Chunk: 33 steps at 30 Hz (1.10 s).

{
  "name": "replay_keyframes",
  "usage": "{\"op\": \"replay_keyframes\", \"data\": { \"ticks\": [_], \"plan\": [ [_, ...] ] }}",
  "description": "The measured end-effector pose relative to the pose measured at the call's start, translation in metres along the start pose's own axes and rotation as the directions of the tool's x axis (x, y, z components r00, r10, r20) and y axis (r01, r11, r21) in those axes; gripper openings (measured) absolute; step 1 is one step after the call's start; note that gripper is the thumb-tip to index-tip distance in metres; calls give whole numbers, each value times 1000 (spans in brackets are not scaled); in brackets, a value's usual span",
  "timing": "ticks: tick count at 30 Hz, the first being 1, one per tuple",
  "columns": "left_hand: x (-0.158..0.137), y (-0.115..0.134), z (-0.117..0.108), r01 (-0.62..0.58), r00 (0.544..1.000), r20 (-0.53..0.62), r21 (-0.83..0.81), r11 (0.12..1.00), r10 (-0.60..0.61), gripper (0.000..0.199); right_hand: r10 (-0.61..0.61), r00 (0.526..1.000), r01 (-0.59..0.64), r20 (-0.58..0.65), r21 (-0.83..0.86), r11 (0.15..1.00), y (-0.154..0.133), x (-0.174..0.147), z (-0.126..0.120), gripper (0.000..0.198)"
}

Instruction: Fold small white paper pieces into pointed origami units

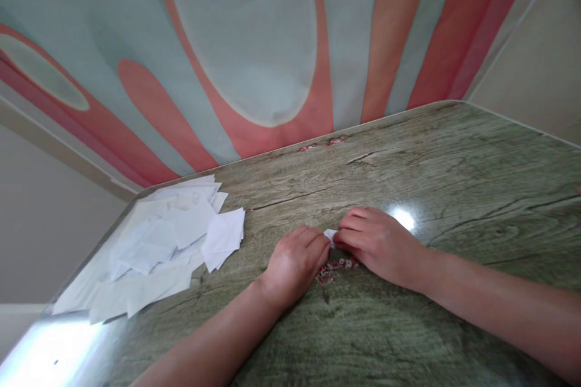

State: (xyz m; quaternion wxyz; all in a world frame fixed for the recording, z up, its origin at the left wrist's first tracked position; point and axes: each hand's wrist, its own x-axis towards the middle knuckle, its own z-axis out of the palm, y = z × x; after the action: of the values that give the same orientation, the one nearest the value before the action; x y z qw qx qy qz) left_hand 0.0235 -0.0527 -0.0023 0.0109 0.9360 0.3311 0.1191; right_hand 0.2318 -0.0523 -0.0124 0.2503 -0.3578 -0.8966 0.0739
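A small piece of folded white paper shows between my two hands, just above the wood-grain table. My left hand grips its left side, with the fingers curled together. From the right, my right hand pinches the other side, fingers bent and closed. Most of the paper is hidden behind the fingers, so its full shape cannot be made out. Below the hands, the table surface carries a reddish floral pattern.
A loose pile of white paper sheets spreads over the table's left side. Beside it lies a smaller stack of white paper squares. The wood-grain table meets a wall with a red and pale green pattern at the back.
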Motion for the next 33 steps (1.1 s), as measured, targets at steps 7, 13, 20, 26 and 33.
{"op": "replay_keyframes", "data": {
  "ticks": [7,13,20,26,33],
  "plan": [
    [2,1,-1,37,997,-66,-33,999,-39,21,-2,1000,3,9,-46,999,-2,1,4,14],
    [3,3,2,51,997,-63,-15,999,-52,22,34,999,-32,33,-83,996,-1,2,7,18],
    [2,3,6,176,970,-135,-185,967,-202,17,121,992,-121,-22,-12,993,-3,3,8,16],
    [2,4,6,258,951,-113,-220,941,-287,13,191,981,-187,-41,72,980,-2,3,11,15],
    [5,7,1,321,936,-67,-235,917,-345,11,271,961,-264,-50,117,958,-2,4,12,13]
  ]
}}
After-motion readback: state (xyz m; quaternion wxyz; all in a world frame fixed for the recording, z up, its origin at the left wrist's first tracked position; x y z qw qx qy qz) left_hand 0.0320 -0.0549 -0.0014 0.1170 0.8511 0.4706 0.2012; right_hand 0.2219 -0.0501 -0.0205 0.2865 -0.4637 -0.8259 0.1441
